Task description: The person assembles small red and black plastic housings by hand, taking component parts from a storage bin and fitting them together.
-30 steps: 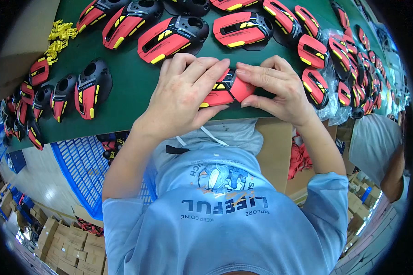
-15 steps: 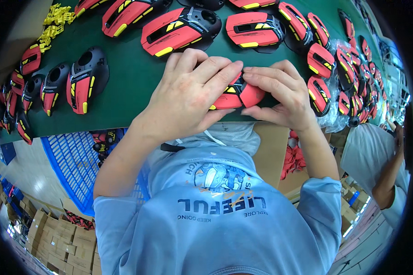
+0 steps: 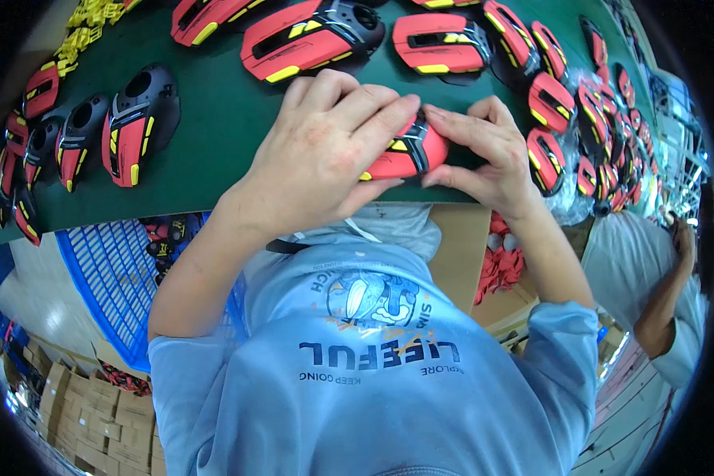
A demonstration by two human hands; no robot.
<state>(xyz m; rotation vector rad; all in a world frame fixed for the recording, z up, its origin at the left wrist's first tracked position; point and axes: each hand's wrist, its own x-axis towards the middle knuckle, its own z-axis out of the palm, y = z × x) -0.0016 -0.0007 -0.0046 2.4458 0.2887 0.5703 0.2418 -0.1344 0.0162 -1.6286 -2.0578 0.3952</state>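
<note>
A red plastic shell [image 3: 393, 163] with black bands and yellow trim lies near the front edge of the green tabletop, rounded red end toward the right. My left hand [image 3: 321, 151] is wrapped over its left part, fingers on top and thumb along the near side, hiding much of it. At the rounded end, my right hand [image 3: 488, 155] has its fingertips on the far side and its thumb close to the near side, pinching around that end. Just beyond my hands sits a similar larger red and black shell [image 3: 293, 51].
More red and black shells stand at left [image 3: 127, 147] and crowd the right [image 3: 551, 103], some by clear plastic bags [image 3: 571, 198]. Yellow plastic parts [image 3: 79, 36] pile up far left. Below the table are a blue basket [image 3: 107, 270] and a cardboard box [image 3: 460, 246]. Another person's arm [image 3: 658, 321] shows at right.
My right hand's fingers and thumb have spread a little at the rounded end, uncovering more of the shell's black band. My left hand stays on the shell. The whole view has shifted slightly.
</note>
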